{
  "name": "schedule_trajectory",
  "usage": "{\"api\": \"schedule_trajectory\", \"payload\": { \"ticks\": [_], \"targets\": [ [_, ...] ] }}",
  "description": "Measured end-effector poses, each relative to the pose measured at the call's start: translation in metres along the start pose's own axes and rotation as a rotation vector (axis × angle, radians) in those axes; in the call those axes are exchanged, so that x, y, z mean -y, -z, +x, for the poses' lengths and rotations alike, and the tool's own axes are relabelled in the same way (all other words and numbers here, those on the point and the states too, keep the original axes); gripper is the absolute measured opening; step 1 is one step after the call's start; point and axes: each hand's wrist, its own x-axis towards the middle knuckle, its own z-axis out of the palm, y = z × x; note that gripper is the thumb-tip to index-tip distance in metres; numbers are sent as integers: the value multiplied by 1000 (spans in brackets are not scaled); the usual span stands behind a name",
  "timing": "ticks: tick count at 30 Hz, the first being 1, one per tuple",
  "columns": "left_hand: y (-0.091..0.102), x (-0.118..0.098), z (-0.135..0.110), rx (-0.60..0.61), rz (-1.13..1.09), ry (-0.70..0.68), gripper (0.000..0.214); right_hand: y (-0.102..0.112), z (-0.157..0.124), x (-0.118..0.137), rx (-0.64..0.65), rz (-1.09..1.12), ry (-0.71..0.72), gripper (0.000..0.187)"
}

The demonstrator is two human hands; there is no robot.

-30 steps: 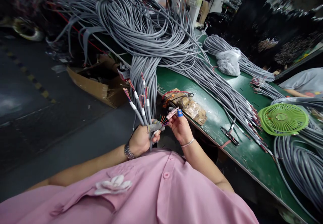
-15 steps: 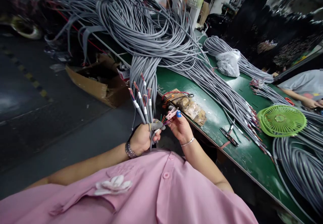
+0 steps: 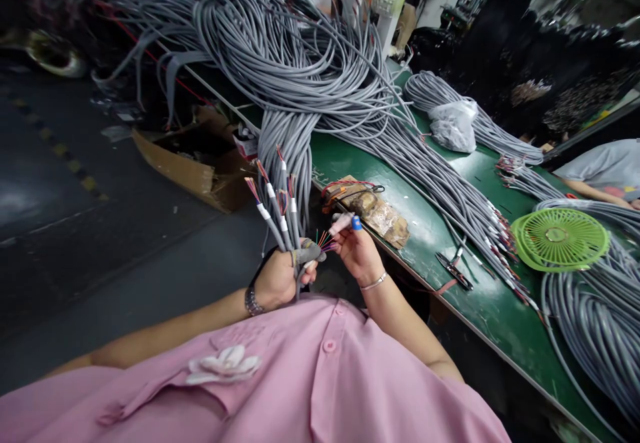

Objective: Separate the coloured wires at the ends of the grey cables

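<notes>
My left hand [image 3: 283, 275] is wrapped around several grey cables [image 3: 286, 233] with white bands near their stripped tops, where coloured wire ends stick out. A grey covering shows on its thumb. From one held cable, thin coloured wires [image 3: 326, 242] fan out to the right past that thumb. My right hand [image 3: 357, 251] meets them, fingers bent in a pinch at the wire tips. Blue wrapping covers one of its fingertips and a pale covering another, slightly blurred. Exactly which wires it pinches is too small to make out.
On the green table [image 3: 425, 263] lie a taped brown block [image 3: 377, 211], black cutters [image 3: 453, 270], a green fan-like grille [image 3: 560, 238], a plastic bag [image 3: 453, 125] and big grey cable coils [image 3: 280, 50]. A cardboard box [image 3: 195, 160] sits left. Another person's arm [image 3: 595, 193] appears at right.
The cable tops in my left hand have tilted slightly left. My right fingers have shifted a little at the wire tips. The other person's hand at right has moved mostly out of sight.
</notes>
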Motion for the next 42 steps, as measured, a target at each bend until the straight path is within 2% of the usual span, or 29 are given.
{"api": "schedule_trajectory", "payload": {
  "ticks": [4,9,15,22,26,31,34,38,42],
  "targets": [
    [-1,0,-4,0,-31,-59,19,-4,-3,1,-36,-46,62,27],
    [-7,-2,-2,-11,-64,-103,19,2,1,-4,-31,-50,96,37],
    [-11,0,4,-18,-36,-124,16,10,10,-15,-78,-189,274,44],
    [-6,8,8,-33,-35,-125,17,1,16,-13,-40,-3,73,41],
    [-6,8,8,-30,-11,-133,17,-4,18,-11,-102,85,61,35],
    [-7,8,9,-46,19,-127,19,-8,17,-11,-188,93,64,34],
    [-7,9,9,-48,20,-125,20,-8,14,-11,-143,65,38,43],
    [-2,11,7,-31,23,-139,19,1,9,-6,-10,-25,-38,61],
    [5,15,4,-4,63,-152,17,15,1,8,87,-262,-131,65]
  ]
}}
